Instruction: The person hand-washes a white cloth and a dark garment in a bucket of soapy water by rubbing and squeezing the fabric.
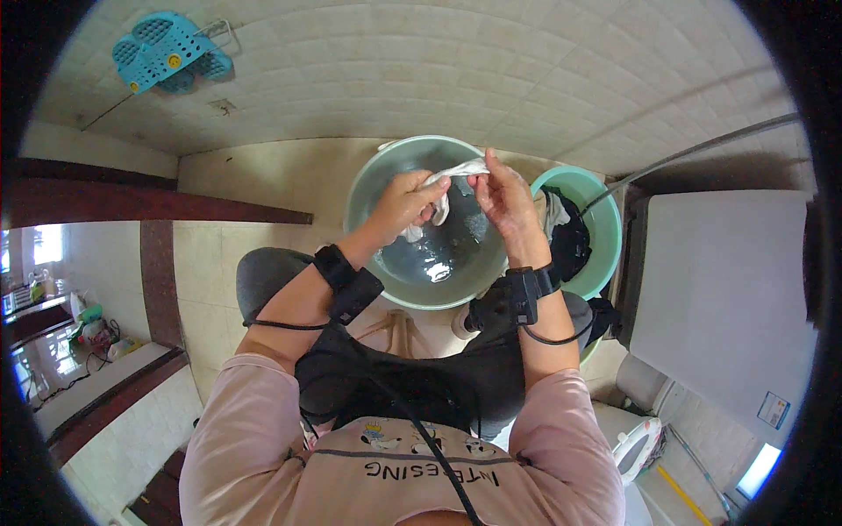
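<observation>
A twisted white cloth (460, 169) stretches between my two hands over a large pale green basin (358, 193) of water. My left hand (404, 203) is closed around one end, and a loose part of the cloth hangs below it toward the water. The other end is pinched by my right hand (506, 195), between thumb and fingers near the basin's far right side. What kind of cloth it is cannot be made out. Some foam floats on the water (438, 241) under my hands.
Right of the basin stands a smaller mint-green tub (605, 232) holding dark clothes (572, 245), with a grey hose (684, 153) reaching into it. A white appliance (724, 289) is at the right. Blue slippers (171, 57) hang on the tiled wall. A dark red door edge (175, 206) juts in from the left.
</observation>
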Action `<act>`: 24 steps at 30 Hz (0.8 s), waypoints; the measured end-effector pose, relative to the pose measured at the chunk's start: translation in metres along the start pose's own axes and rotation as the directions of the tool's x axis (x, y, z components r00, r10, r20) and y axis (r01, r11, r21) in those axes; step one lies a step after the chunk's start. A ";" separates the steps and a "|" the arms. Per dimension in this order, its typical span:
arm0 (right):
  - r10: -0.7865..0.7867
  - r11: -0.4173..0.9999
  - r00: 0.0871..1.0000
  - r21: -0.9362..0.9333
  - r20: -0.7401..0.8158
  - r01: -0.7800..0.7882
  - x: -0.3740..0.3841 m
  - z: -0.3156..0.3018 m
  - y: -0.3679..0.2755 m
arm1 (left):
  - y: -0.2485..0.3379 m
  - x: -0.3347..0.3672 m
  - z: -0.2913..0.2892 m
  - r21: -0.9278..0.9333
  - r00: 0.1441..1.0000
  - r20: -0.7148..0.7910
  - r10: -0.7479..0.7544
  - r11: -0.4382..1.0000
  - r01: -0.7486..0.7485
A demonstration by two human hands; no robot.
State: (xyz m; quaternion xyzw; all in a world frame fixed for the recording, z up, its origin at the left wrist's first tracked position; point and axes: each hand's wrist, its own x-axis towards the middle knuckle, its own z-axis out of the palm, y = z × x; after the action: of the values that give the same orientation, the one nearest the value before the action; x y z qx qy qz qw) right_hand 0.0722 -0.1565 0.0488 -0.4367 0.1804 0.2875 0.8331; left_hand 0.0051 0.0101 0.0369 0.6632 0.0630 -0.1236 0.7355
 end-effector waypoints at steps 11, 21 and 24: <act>0.009 0.999 0.988 0.051 0.152 -0.017 0.002 -0.011 -0.002 | -0.002 0.000 0.004 -0.106 0.961 0.200 -0.190 0.971 0.214; -0.090 0.974 0.989 -0.218 -0.117 0.063 -0.007 0.008 0.011 | 0.001 -0.007 0.012 0.721 0.982 0.057 0.178 0.673 -0.164; -0.068 0.989 0.998 -0.129 -0.002 0.067 -0.007 0.005 0.007 | -0.007 -0.005 0.009 0.649 0.984 -0.034 0.173 0.753 -0.110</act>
State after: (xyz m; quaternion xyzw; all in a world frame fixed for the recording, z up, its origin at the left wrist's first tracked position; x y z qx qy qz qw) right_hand 0.0631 -0.1513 0.0510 -0.4962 0.1494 0.2688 0.8119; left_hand -0.0027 0.0007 0.0322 0.8829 0.0001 -0.0512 0.4667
